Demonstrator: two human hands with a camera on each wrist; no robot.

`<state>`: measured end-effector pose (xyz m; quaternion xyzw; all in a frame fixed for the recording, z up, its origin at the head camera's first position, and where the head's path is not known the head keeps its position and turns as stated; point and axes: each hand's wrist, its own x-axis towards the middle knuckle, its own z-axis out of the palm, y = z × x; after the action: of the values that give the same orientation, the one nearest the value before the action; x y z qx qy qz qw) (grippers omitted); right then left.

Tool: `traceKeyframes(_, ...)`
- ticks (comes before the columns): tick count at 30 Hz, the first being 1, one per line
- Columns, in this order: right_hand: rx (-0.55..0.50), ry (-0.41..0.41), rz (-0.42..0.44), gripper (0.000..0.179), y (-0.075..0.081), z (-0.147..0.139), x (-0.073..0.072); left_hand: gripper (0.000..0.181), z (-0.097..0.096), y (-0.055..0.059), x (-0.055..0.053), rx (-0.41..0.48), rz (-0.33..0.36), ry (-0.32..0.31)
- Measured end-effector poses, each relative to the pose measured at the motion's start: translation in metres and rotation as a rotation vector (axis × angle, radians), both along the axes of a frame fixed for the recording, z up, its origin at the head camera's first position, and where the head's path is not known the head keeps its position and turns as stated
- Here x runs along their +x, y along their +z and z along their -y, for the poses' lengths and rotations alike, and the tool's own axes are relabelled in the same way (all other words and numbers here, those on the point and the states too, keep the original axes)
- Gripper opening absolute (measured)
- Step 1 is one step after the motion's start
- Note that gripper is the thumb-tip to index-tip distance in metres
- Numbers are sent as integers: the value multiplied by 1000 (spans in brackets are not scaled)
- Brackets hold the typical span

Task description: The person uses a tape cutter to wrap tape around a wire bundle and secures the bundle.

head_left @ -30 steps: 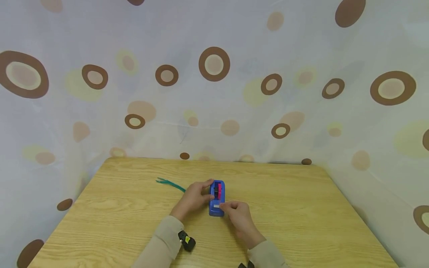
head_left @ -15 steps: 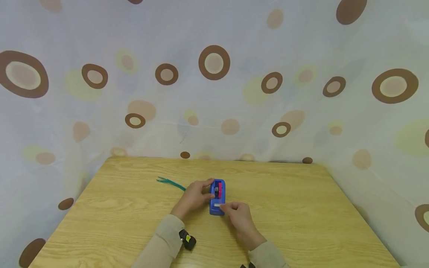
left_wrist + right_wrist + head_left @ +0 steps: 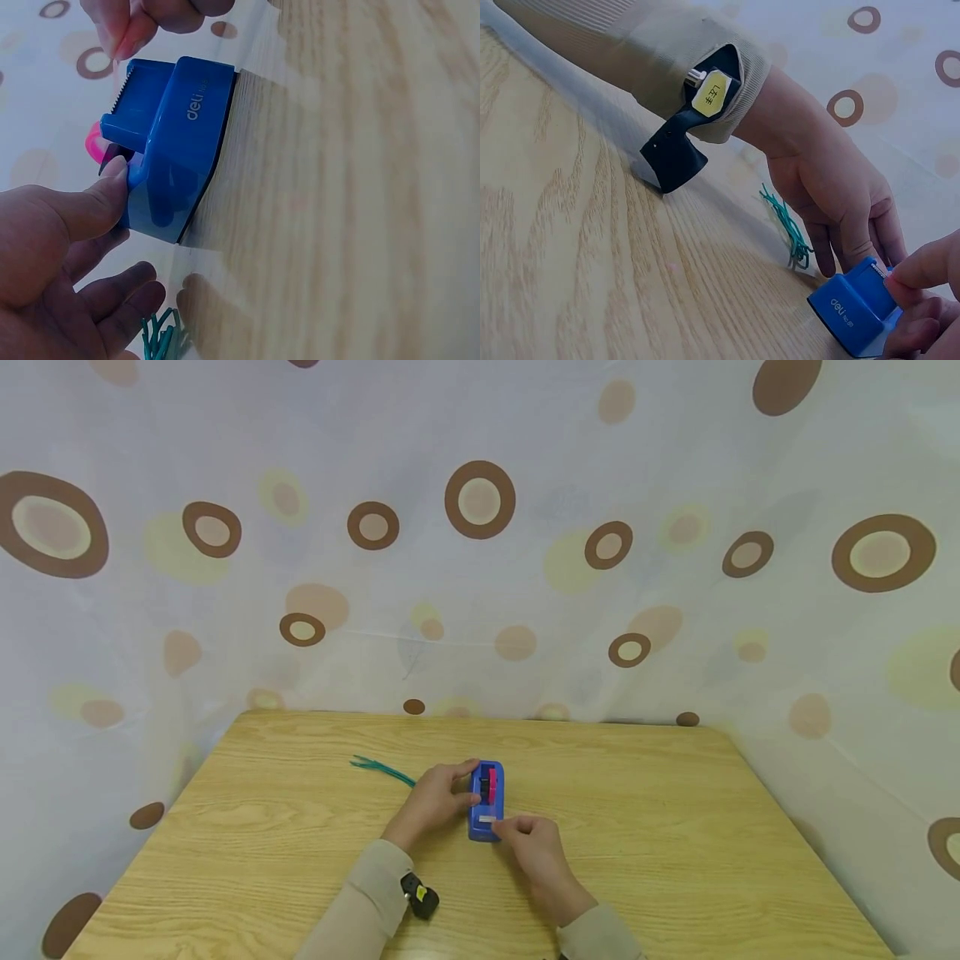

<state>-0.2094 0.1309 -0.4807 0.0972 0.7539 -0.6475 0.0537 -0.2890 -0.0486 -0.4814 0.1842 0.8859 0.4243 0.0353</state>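
Observation:
A blue tape dispenser (image 3: 482, 835) stands on the table, marked "deli" on its side in the left wrist view. A pink roll (image 3: 492, 785) sits in its well. My left hand (image 3: 431, 802) grips the far end from the left, thumb at the well beside the roll in the left wrist view. At the near end, my right hand (image 3: 538, 853) pinches the end of a thin pinkish tape strip (image 3: 115, 71) between thumb and forefinger, right by the serrated cutter (image 3: 121, 91). Its other fingers are curled in.
Green twist-tie-like strands (image 3: 382, 770) lie on the wooden table (image 3: 637, 802) behind the left hand. A black wrist mount (image 3: 420, 897) is strapped at the left sleeve. A dotted curtain (image 3: 480, 610) hangs behind and at both sides of the table.
My right hand's fingertips have shifted slightly toward the near end of the dispenser. The roll's dark hub appears turned a little. The left hand keeps its place.

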Motion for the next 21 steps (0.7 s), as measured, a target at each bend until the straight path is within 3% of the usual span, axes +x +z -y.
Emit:
traceKeyframes(7,-6,17,-48,17,-2,-1,2,58,-1,0,0,11,8,-3)
traceKeyframes(21,40,20,-55,18,0,0,9,58,-1,0,1,8,3,-1)
